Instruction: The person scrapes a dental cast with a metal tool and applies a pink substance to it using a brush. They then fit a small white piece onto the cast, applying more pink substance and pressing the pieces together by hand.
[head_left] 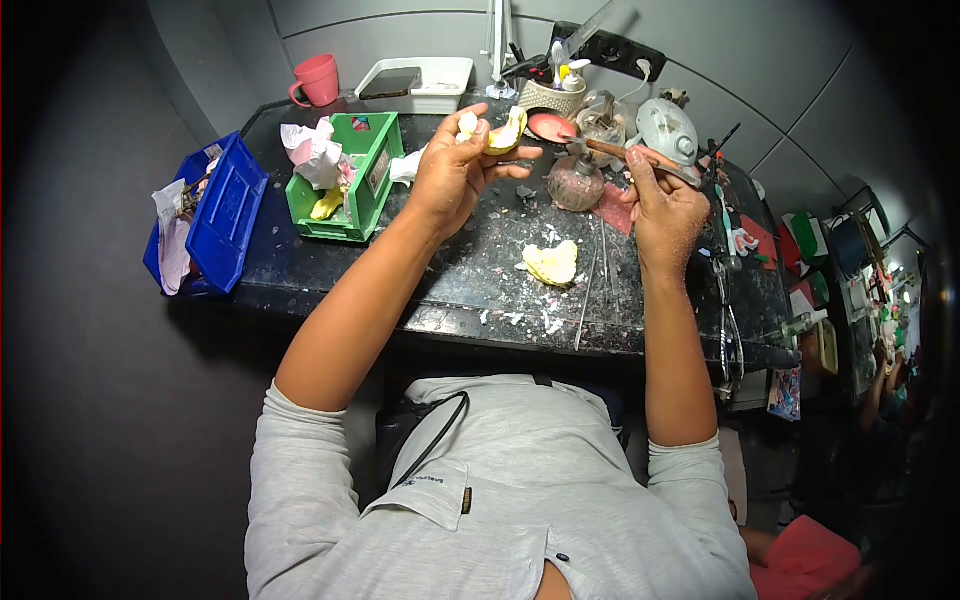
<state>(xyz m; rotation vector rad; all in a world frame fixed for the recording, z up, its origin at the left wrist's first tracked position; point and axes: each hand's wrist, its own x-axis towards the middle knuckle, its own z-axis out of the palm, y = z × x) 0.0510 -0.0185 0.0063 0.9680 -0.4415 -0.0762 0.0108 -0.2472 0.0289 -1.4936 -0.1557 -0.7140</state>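
Left hand [455, 170] pinches yellow dental cast [503, 133] above workbench [470, 290] back edge. Right hand [662, 205] clasps wooden-handled tool [640, 156], long axis pointing left toward cast, tip near glass burner [576, 183]. Second cast [551, 263] lies mid-bench.

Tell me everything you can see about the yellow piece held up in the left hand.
The pale yellow and white curved cast, plaster-like and arch-shaped, is held above the speckled black worktop in the left hand, pinched between thumb and fingers. It is tilted, its hollow side partly toward the camera. The right hand holds a thin wooden-handled tool whose tip points toward it without visibly touching. A similar yellow piece lies on the worktop below.
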